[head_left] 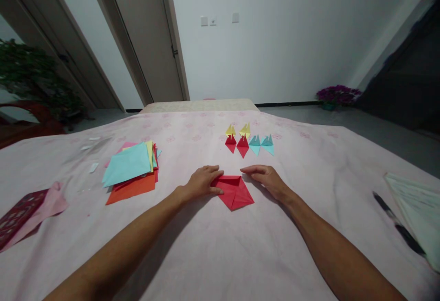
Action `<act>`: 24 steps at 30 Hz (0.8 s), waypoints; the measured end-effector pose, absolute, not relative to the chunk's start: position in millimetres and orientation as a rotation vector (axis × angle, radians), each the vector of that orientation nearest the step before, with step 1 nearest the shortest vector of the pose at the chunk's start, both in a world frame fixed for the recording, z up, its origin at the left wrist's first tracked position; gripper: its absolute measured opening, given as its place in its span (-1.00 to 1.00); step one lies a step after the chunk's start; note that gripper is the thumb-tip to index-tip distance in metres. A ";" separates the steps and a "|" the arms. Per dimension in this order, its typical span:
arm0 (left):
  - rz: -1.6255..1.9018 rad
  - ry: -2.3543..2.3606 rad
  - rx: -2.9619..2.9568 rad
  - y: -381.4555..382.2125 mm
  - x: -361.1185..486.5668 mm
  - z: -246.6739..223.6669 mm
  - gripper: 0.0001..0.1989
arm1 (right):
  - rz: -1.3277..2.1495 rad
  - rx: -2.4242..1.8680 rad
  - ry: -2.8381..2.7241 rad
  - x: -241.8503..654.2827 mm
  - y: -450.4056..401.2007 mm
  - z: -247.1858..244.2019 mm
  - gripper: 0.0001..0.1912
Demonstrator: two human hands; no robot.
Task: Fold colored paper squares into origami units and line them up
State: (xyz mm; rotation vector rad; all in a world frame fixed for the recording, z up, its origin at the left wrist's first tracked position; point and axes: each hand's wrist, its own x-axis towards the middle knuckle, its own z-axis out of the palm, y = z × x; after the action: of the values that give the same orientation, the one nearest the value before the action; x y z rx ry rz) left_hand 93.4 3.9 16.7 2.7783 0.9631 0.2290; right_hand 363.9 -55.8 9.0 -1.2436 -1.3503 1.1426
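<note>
A partly folded red paper (235,194) lies on the pale pink tablecloth (220,246) in front of me. My left hand (205,181) rests on its left corner, with the thumb and fingers apart on the paper. Just beyond the paper's upper right edge is my right hand (264,177), its fingers extended toward the left and nothing held in them. Small folded paper figures stand farther back: yellow ones (245,130), red ones (242,145) and light blue ones (267,143).
Coloured paper sheets (129,165) are piled at the left. A dark red packet (20,214) lies at the far left, near small white pieces (93,167). On the right are a black pen (398,223) and a notebook (417,209). Behind the table stands a door (144,35).
</note>
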 end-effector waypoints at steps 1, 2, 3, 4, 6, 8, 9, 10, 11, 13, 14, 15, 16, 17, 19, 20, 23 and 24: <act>0.273 0.999 2.759 1.6 93.4 19.8 -0.32 | 1.142 -1.233 -1.289 365.7 -53.6 6.1 -0.73; 0.313 1.045 2.736 -1.1 93.5 22.3 -0.41 | 1.139 -1.225 -1.257 366.3 -52.4 4.5 -0.74; 0.346 1.095 2.703 -3.9 93.6 23.9 -0.51 | 1.136 -1.220 -1.244 366.0 -52.3 4.1 -0.75; 0.384 1.156 2.641 -6.3 93.8 24.6 -0.60 | 1.130 -1.221 -1.246 364.8 -52.8 4.6 -0.75; 0.467 1.280 2.463 -9.5 93.6 22.9 -0.77 | 1.108 -1.237 -1.266 361.1 -55.0 6.7 -0.74; 0.539 1.373 2.285 -9.9 91.8 18.2 -0.87 | 1.112 -1.230 -1.249 357.9 -57.2 8.7 -0.71; 0.568 1.406 2.224 -9.3 89.9 15.4 -0.85 | 1.129 -1.219 -1.229 357.0 -57.7 9.2 -0.68; 0.597 1.433 2.179 -8.6 87.2 12.5 -0.81 | 1.151 -1.207 -1.211 356.5 -57.5 9.6 -0.66; 0.627 1.454 2.144 -8.1 83.8 9.9 -0.78 | 1.174 -1.203 -1.198 356.3 -56.4 10.0 -0.63; 0.699 1.493 2.065 -8.4 75.5 5.6 -0.74 | 1.215 -1.222 -1.181 355.8 -51.3 11.9 -0.59; 0.743 1.509 2.020 -9.4 71.0 4.0 -0.74 | 1.230 -1.248 -1.167 354.8 -47.3 13.7 -0.58; 0.811 1.515 1.962 -11.1 66.6 2.8 -0.74 | 1.243 -1.283 -1.139 352.8 -42.8 16.2 -0.57; 0.903 1.508 1.882 -13.4 62.8 1.8 -0.76 | 1.255 -1.328 -1.100 349.5 -38.1 19.2 -0.56; 0.991 1.492 1.808 -16.0 59.7 1.0 -0.78 | 1.261 -1.373 -1.057 344.6 -33.6 22.4 -0.56; 1.148 1.451 1.662 -21.3 55.8 -0.1 -0.80 | 1.244 -1.449 -0.990 330.2 -27.3 28.3 -0.57; 1.206 1.433 1.606 -23.6 54.9 -0.6 -0.81 | 1.218 -1.461 -0.978 321.1 -25.9 30.3 -0.58; 1.336 1.393 1.484 -28.2 54.1 -1.5 -0.81 | 1.129 -1.402 -1.010 291.1 -27.7 31.7 -0.62; 1.362 1.388 1.456 -28.9 53.8 -1.6 -0.80 | 1.070 -1.349 -1.051 282.0 -29.3 31.1 -0.64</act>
State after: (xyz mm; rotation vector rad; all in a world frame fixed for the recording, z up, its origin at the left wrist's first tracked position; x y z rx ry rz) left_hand 53.8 -28.9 -1.6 1.4559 1.3885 1.3621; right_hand 282.0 -29.3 31.1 -1.3494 -1.0513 1.0697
